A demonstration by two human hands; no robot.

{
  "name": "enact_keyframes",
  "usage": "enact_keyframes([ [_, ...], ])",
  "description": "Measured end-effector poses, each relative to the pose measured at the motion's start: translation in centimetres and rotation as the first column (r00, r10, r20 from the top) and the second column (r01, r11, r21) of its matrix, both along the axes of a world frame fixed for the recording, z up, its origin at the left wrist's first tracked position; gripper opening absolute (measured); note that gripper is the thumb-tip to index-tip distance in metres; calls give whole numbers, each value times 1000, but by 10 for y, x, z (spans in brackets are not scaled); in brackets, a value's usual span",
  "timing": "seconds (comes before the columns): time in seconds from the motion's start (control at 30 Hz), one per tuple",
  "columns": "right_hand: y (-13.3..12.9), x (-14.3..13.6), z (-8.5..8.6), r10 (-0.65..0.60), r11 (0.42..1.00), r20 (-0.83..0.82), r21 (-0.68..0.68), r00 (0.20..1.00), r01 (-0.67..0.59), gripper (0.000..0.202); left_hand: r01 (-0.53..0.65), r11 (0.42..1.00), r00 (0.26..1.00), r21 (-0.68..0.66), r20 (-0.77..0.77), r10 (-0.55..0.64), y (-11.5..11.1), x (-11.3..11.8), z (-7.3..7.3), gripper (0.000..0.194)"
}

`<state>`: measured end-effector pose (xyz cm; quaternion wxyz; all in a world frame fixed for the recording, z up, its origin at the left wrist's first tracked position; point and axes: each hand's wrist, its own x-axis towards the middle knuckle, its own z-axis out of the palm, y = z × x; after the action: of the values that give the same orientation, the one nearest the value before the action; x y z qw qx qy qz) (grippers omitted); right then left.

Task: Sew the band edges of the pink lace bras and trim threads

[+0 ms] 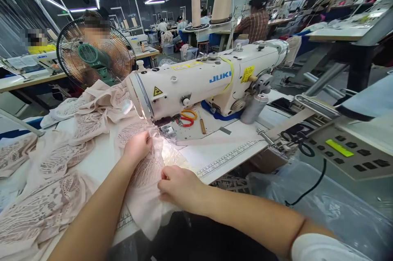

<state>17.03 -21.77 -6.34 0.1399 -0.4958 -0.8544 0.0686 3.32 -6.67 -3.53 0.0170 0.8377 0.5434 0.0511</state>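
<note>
A white sewing machine (190, 83) stands on the table, its lit needle area over pale pink lace fabric (145, 171). My left hand (138, 146) pinches the fabric just in front of the needle area, fingers closed. Nearer to me and to the right, my right hand (181, 187) grips the edge of the same fabric between thumb and curled fingers. The cloth hangs over the table's front edge between my forearms. A pale, shiny patch lies beside the lace, to the right of the needle.
More lace pieces (55, 154) cover the table's left side. Scissors (186, 120), an awl (202, 124) and a grey thread cone (254, 109) are by the machine. A fan (95, 54) stands behind; a control panel (350, 150) is at right. Other people sit farther back.
</note>
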Motion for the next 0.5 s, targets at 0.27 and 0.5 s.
enact_keyframes([
  [0.27, 15, 41, 9, 134, 987, 157, 61, 978, -145, 13, 94, 995, 986, -46, -132, -99, -14, 3, 8, 32],
  [0.5, 16, 64, 0, 136, 985, 27, 100, 990, -138, 7, 99, 989, 963, -107, -240, -122, -28, 14, 6, 37],
])
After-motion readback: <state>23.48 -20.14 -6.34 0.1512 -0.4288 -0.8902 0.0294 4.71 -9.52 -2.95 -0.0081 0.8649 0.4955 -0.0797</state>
